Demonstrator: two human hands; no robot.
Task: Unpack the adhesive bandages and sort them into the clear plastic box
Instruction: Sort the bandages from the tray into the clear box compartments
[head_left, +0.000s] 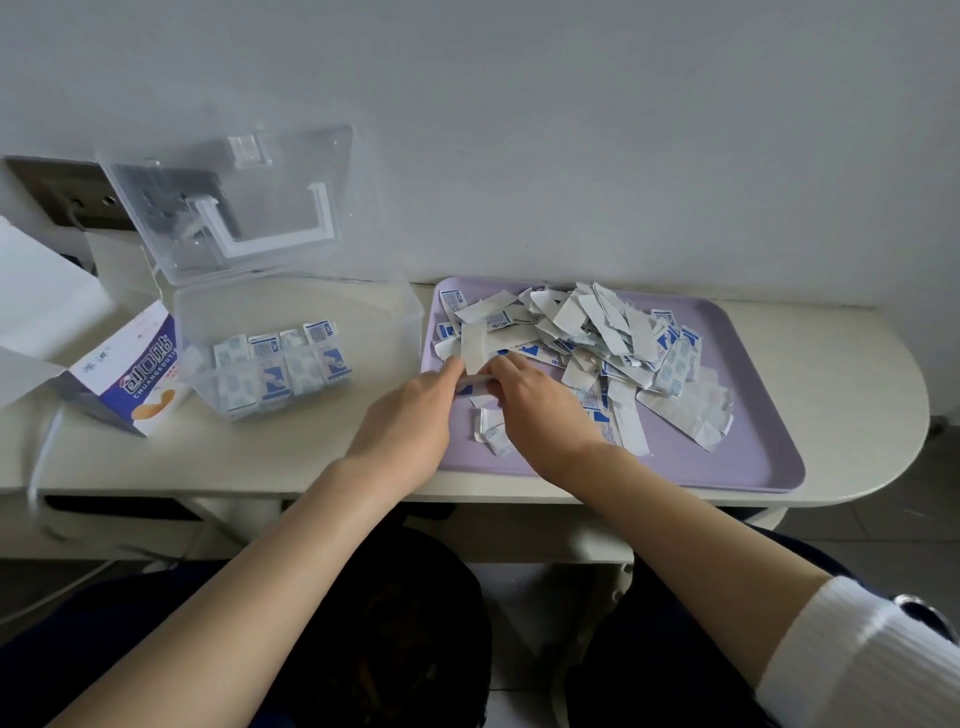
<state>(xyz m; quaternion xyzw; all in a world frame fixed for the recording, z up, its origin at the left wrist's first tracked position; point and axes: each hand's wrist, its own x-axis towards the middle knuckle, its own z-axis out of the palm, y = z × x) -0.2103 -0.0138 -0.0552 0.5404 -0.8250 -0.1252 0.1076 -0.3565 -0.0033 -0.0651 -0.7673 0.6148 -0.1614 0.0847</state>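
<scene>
At the far left of the table (260, 457), an opened bandage carton (136, 375) is seen lying on its side. Just to its right stands the clear plastic box (296, 332), lid raised against the wall, with wrapped bandages (283, 371) already stood in rows at its near left end; the rest of the box is bare. Further right, at the near left edge of the purple tray (753, 457), a small stack of bandages (472, 385) is pinched between the left hand (410, 415) and the right hand (540, 410), both closed on it from opposite sides. The loose pile of bandages (597, 343) is spread across the tray's middle and far part, many still lying crooked.

The step in hand is judged to be the squaring of a gathered stack. It would best be done by tapping the edges flush against the tray, with all strips faced one way, before the stack is carried left and stood beside the rows already placed. Too thick a stack should be avoided, since slippery wrappers may fan out.
</scene>
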